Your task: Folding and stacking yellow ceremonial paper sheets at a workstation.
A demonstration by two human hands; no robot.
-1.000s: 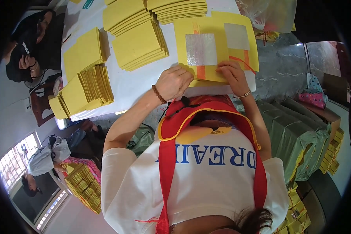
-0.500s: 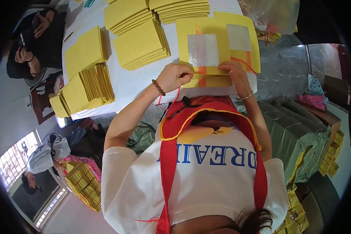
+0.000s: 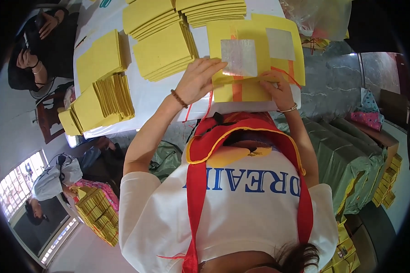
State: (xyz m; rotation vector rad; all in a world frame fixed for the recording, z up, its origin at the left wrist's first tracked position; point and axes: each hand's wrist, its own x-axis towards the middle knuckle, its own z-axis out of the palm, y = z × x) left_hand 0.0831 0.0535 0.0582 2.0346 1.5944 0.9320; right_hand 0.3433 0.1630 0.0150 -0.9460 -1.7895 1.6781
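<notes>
A yellow paper sheet (image 3: 248, 93) lies at the front right of the table, with a shiny, translucent square patch (image 3: 239, 57) and an orange strip (image 3: 237, 88) on it. Its near part is raised in a narrow folded flap (image 3: 250, 79). At the left end of that flap is my left hand (image 3: 193, 82), fingers stretched out over the sheet's left edge and the thumb lower down. My right hand (image 3: 280, 91) pinches the flap's right end between thumb and fingers. Beneath and to the right lies another yellow sheet (image 3: 278, 22) with a similar patch.
Stacks of folded yellow paper (image 3: 161, 52) cover the table's middle and left. A red cord (image 3: 209, 104) hangs near the front edge. Green-wrapped bundles (image 3: 341, 154) stand at the right, below a clear plastic bag (image 3: 316, 18). Another person's hand (image 3: 27, 59) is at the far left.
My left hand has opened from a closed pinch at the flap's left end and moved up and left, fingers now extended. My right hand keeps hold; the flap has tilted slightly.
</notes>
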